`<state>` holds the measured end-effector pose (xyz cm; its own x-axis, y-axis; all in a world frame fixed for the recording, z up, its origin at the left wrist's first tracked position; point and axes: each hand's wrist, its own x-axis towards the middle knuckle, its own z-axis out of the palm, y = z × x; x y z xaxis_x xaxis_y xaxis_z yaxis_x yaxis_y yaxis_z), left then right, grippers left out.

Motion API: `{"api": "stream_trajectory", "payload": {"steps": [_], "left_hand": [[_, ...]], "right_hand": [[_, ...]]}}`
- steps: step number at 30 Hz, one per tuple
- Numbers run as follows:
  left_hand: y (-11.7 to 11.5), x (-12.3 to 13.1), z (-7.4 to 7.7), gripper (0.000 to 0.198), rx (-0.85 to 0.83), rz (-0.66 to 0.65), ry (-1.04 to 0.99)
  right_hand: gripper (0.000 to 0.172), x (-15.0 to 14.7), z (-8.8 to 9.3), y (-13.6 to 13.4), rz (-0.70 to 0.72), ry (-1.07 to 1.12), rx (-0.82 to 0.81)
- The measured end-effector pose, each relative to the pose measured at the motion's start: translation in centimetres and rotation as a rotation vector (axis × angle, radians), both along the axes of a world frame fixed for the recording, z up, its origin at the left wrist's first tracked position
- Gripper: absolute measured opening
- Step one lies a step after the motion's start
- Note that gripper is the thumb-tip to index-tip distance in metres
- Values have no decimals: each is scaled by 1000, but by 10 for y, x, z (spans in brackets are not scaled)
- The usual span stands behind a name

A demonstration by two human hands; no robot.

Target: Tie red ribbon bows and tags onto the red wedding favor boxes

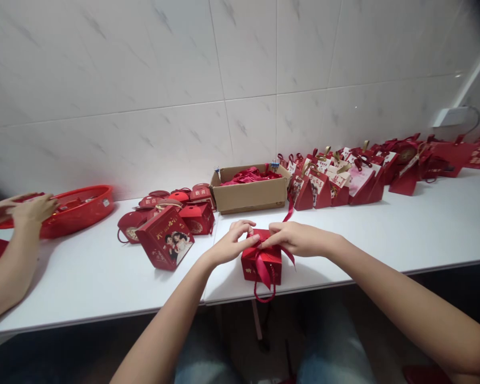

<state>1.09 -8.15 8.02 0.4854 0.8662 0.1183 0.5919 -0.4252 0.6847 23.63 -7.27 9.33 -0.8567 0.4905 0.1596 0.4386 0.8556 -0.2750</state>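
Note:
A small red gift box stands near the table's front edge, with a twisted cord handle hanging down its near side. Across its top runs a dark pink satin ribbon, its tails dropping over the front and right side. My left hand is at the box's top left, thumb and fingers closed at the ribbon's knot. From the right, my right hand pinches the ribbon close to the left thumb. The fingertips partly cover the knot.
Behind the box, a cardboard carton holds pink ribbons. Red gift boxes cluster to the left; rows of gift bags stand along the wall at right. At far left, another person's hands reach over a red plastic basin.

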Motion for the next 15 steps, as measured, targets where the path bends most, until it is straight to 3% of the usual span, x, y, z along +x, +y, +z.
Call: {"api": "stream_trajectory", "payload": {"steps": [10, 15], "left_hand": [[7, 15, -11, 22, 247, 148, -57], [8, 17, -14, 23, 286, 199, -80]], "right_hand": [[58, 0, 2, 0, 22, -30, -9], [59, -1, 2, -1, 9, -65, -10]]}}
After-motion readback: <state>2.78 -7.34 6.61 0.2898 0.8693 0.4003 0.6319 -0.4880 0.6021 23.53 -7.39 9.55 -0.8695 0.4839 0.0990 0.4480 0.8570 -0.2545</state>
